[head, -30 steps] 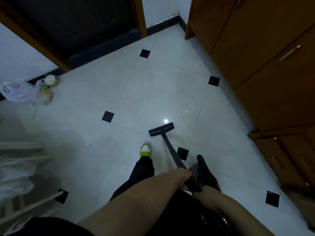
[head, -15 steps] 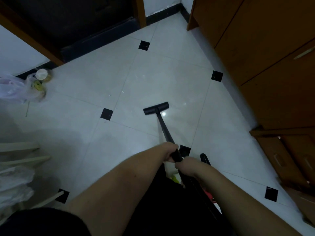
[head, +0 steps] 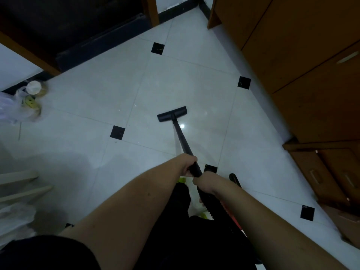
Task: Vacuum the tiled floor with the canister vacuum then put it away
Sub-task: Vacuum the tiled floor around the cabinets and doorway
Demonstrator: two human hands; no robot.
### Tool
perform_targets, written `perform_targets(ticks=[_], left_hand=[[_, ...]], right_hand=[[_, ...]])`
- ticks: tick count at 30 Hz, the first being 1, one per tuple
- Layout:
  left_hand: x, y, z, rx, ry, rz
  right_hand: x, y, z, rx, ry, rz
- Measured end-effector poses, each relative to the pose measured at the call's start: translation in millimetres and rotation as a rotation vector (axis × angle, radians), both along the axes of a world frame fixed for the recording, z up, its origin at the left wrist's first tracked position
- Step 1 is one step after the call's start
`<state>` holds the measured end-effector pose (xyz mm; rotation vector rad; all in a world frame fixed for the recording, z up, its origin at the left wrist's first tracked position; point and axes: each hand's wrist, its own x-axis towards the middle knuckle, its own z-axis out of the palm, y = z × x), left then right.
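I see the floor (head: pixel 97 90) filling most of the frame. It is made of big white tiles with small black squares at the corners. A small bright spot of light shines on it right next to the wand.

The brown cabinets (head: pixel 303 65) run down the right side of the frame, from the top to the lower right. A dark door (head: pixel 64 22) with a brown frame sits in the upper left.

My two bare arms reach in from the bottom of the frame toward the middle. Black trousers show between them, and a green shoe (head: pixel 182 180) peeks out just under my hands.

A clear bag (head: pixel 11 108) lies at the left edge, with a white cup (head: pixel 34 87) touching it, near the wall. Pale slats (head: pixel 21 184) and more plastic sit in the lower left.

The black wand (head: pixel 182 139) goes from my hands up to the head (head: pixel 172 113), which lies flat on the floor in the middle of the frame. The ribbed hose (head: pixel 206 203) runs down from my right hand. I can see something red just beside the hose, but I cannot tell what it is.

My left hand (head: pixel 188 164) has its fingers curled around the wand. My right hand (head: pixel 204 181) grips it just below, close to the left hand.
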<state>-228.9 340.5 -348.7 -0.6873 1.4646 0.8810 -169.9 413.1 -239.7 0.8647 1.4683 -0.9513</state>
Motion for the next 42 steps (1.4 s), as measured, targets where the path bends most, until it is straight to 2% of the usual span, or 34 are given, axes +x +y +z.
perform_targets(ticks=[6,14,21,25,27,32,38,42], left_hand=[[60,10,-1,-0.061,0.044,-0.024],[177,24,9,-0.079,-0.061,-0.069],[291,47,33,-0.058,-0.077,-0.109],[348,63,46,-0.037,-0.034,-0.185],[371,70,49,-0.027,-0.02,-0.156],[392,72,57,-0.063,-0.114,0.06],[373,30,29,-0.128,-0.063,0.011],[343,-7,17,-0.115,-0.017,-0.037]], right_hand=[[67,10,-11,-0.002,0.007,0.019],[191,26,-6,-0.01,0.042,0.06],[303,55,10,-0.048,0.043,0.054],[360,73,17,-0.017,0.017,0.149],[379,81,18,0.004,0.017,0.22],[390,91,23,0.036,0.047,0.364],[367,54,11,-0.036,0.04,0.347],[338,15,0,-0.059,0.019,0.234]])
